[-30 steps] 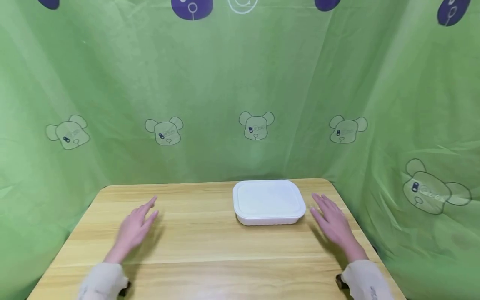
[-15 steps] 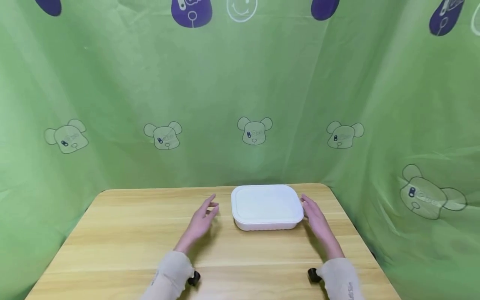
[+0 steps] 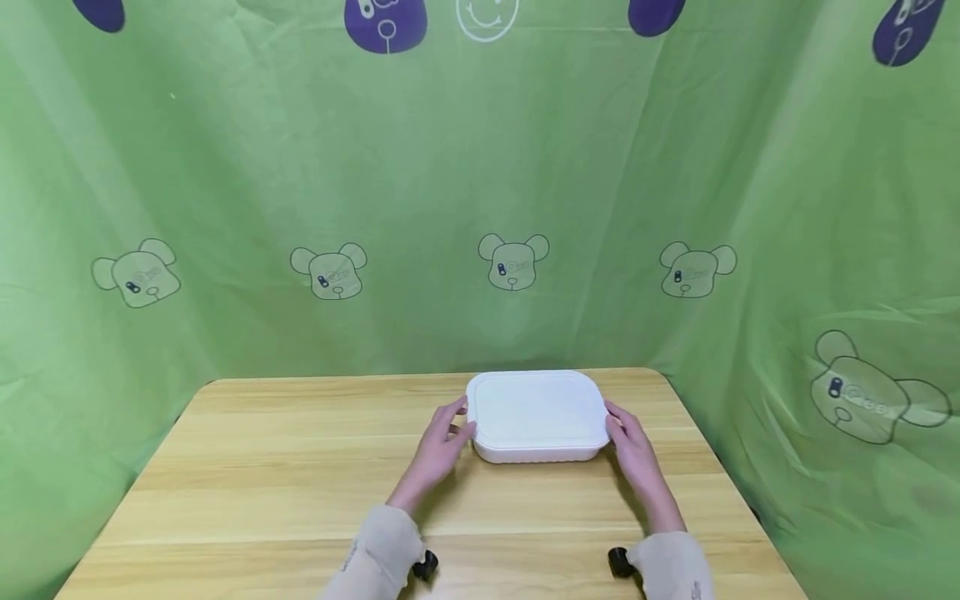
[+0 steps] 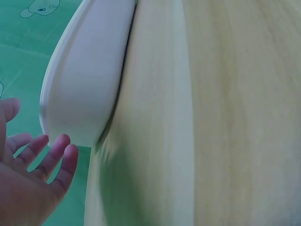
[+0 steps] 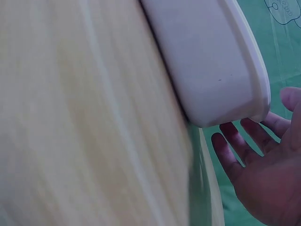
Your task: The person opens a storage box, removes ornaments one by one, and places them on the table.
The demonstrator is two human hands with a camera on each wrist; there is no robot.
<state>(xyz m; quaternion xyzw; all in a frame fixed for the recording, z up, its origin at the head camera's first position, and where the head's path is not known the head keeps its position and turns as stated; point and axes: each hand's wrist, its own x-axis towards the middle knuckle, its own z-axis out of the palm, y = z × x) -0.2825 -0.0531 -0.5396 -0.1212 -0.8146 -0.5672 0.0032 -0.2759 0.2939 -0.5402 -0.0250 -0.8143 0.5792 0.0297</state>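
Observation:
A white rectangular lidded container (image 3: 538,410) with rounded corners rests flat near the back of the table, right of the middle. At its left end is my left hand (image 3: 440,442), fingers loosely bent and spread. In the left wrist view, the fingertips (image 4: 60,141) are at the container's corner; whether they touch it I cannot tell. My right hand (image 3: 633,446) is at the opposite end. The right wrist view has its fingers (image 5: 256,134) spread and slightly bent at the container's end wall, some tips partly hidden behind the rim. Neither thumb is curled over the lid.
The wooden table (image 3: 300,467) has light and dark grain bands. A green cloth (image 3: 420,167) printed with bear heads hangs behind it and along both sides. The container is close to the table's back edge. Small black devices (image 3: 425,565) are worn at both wrists.
My left hand has swept right across the table to the container's left end. The right hand has moved left to its right end. The container stays in place on the table.

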